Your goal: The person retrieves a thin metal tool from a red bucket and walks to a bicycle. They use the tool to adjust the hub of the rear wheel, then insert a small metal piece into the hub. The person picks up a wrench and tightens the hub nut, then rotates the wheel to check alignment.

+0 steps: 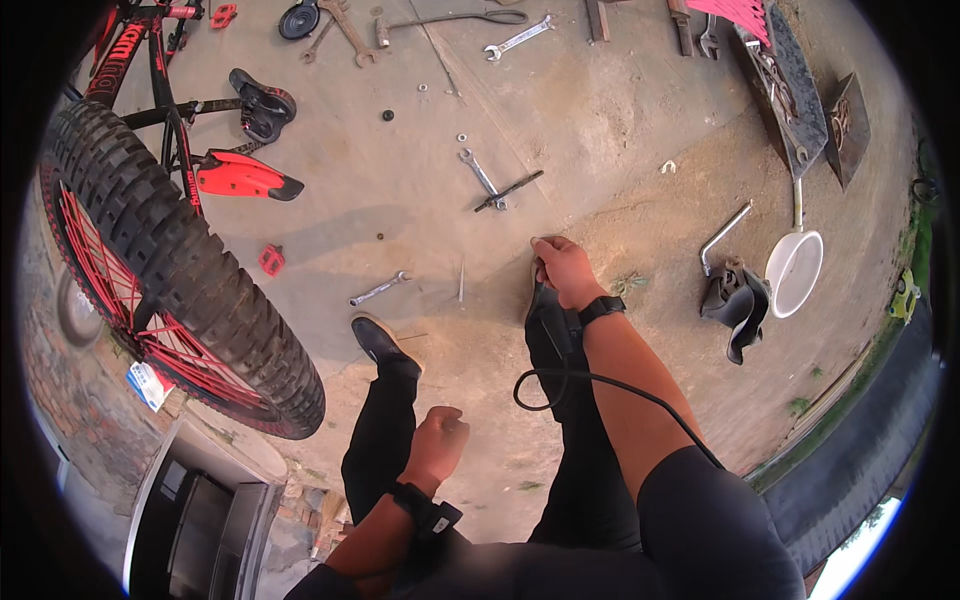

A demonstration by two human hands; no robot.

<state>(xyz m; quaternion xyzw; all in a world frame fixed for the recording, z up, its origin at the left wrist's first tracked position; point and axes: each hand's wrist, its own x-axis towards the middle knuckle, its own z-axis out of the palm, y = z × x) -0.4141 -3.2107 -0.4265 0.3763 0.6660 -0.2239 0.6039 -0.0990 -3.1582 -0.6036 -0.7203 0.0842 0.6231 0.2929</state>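
Ahead and slightly left of the right hand (568, 272), a silver wrench (483, 178) lies on the ground (600, 130), a thin black rod (525, 182) crossing its near end. The loose spacing presumably keeps each item visible and within reach. A second wrench (380, 289) lies left of the right hand. The right arm (632, 375) extends forward and down, hand lowered at the right shoe (541, 298); its fingertips are drawn together, and whether they pinch a small item cannot be told. The left hand (437, 447), held nearer the body beside the left trouser leg (378, 440), is loosely curled; no object shows in it.
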